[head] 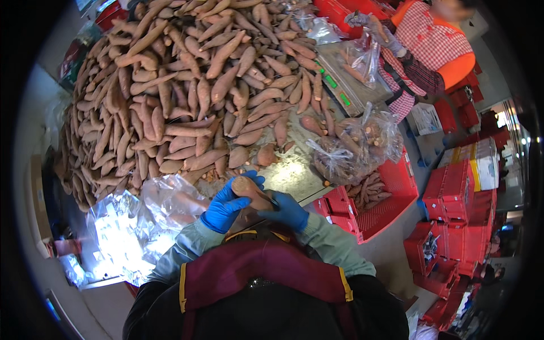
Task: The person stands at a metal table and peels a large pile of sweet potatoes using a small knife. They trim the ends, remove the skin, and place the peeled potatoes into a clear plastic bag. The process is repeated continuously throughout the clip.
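Observation:
My left hand (228, 203), in a blue glove, grips a sweet potato (254, 194) whose pale, rounded end faces up and away from me. At the sweet potato's near right side is my right hand (290, 211), also in a blue glove, its fingers curled. A thin, dark, blade-like tool (270, 196), which looks like a small knife, shows between those fingers and the sweet potato; its handle is hidden. Beyond both hands a large heap of sweet potatoes (182, 97) covers much of the metal table (293, 170). Small trimmings lie at the heap's near edge.
Clear plastic bags (170, 199) lie at left. Filled bags (361, 144) sit at the table's right edge, above a red crate (386, 212) of sweet potatoes. Past a digital scale (352, 80), a gloved co-worker (437, 46) holds a sweet potato. Red crates (450, 195) are stacked far right.

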Motion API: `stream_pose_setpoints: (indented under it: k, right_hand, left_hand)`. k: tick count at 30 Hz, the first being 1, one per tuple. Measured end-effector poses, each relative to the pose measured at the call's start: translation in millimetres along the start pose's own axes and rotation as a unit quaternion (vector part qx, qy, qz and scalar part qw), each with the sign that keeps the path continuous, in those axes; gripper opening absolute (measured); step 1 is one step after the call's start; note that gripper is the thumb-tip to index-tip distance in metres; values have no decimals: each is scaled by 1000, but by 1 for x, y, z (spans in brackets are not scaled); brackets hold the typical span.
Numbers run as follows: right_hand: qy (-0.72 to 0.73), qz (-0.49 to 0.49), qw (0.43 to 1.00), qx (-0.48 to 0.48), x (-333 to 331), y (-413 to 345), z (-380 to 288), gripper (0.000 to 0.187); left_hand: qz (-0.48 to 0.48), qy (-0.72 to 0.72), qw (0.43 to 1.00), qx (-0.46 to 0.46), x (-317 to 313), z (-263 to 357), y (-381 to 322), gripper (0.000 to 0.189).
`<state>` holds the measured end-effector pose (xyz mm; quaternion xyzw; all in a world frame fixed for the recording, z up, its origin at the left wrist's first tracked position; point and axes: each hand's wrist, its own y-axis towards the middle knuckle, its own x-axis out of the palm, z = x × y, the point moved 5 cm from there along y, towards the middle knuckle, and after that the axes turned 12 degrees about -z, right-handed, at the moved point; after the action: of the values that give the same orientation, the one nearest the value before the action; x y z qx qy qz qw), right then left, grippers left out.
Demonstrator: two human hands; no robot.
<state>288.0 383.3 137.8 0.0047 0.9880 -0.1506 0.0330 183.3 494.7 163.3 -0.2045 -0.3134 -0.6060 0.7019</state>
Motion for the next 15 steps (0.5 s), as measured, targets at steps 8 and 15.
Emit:
stream_pose_setpoints:
  k: [8,15]
  right_hand:
    - [225,282,921,145,-86,-206,156,28]
    - [534,388,742,116,-163,-252,190,47]
  left_hand:
    - [-41,52,994,-92,-9,-13,21,42]
    - [68,540,838,-51,-49,53,-6,33]
